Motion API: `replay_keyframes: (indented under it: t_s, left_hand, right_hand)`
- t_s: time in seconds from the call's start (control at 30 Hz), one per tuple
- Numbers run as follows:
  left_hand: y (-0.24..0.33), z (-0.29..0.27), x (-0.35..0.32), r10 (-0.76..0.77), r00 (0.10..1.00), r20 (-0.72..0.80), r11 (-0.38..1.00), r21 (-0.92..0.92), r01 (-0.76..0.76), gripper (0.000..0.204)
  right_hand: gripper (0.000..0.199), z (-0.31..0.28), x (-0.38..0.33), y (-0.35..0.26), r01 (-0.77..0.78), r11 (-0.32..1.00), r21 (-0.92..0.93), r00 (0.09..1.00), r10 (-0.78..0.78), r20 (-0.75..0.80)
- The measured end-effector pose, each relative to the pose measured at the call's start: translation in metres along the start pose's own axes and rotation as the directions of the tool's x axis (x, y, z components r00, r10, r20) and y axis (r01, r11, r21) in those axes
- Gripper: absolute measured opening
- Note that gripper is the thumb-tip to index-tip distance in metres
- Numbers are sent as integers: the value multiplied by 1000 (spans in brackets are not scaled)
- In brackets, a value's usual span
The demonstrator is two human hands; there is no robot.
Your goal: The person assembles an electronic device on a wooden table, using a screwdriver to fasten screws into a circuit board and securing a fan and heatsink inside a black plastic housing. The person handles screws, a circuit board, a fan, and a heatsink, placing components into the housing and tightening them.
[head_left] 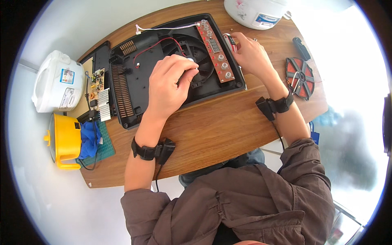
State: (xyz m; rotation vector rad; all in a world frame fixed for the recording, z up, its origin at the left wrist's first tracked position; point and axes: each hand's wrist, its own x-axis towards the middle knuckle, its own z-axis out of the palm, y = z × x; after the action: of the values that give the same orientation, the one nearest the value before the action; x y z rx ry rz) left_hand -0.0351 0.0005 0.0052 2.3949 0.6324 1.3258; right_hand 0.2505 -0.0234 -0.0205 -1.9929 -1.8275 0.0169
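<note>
My left hand is closed in a pinch over the black plastic housing; whatever its fingertips hold is too small to name. Under it lies a black fan set into the housing, with a thin red cable leading off. A red-brown circuit board with a digit display and several round buttons lies along the housing's right side. Just beyond that edge, my right hand has its fingers bent at a small case with dark and red parts. Its fingertips are partly hidden.
A coil disc and a black piece lie at the right. White cookers stand at the back and left. Near the left edge are a power board, a yellow pot, a blue cloth and a green mat.
</note>
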Motion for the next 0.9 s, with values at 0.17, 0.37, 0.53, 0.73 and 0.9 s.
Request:
replay_keyframes:
  t_s: [0.17, 0.37, 0.53, 0.73, 0.9]
  left_hand:
    - [-4, 2, -1, -38, 999, -31, 999, -21, 38, 15]
    - [-6, 1, -2, -80, 996, -50, 996, -49, 78, 11]
    - [0, -5, 1, -227, 974, -20, 959, -178, 220, 4]
    - [-4, -5, -1, -335, 942, -17, 882, -358, 307, 5]
    - [-6, -5, -3, -339, 941, -1, 879, -357, 316, 7]
  right_hand:
    - [65, -25, 6, -17, -126, 982, 141, 991, 131, -21]
    - [72, -96, 11, -81, 339, 670, 660, 854, 75, -514]
    - [80, -79, 11, -81, 714, 508, 483, 628, -160, -761]
    - [78, -55, 15, -86, 828, 354, 434, 510, -157, -846]
    - [82, -70, 18, -89, 816, 523, 246, 439, -285, -852]
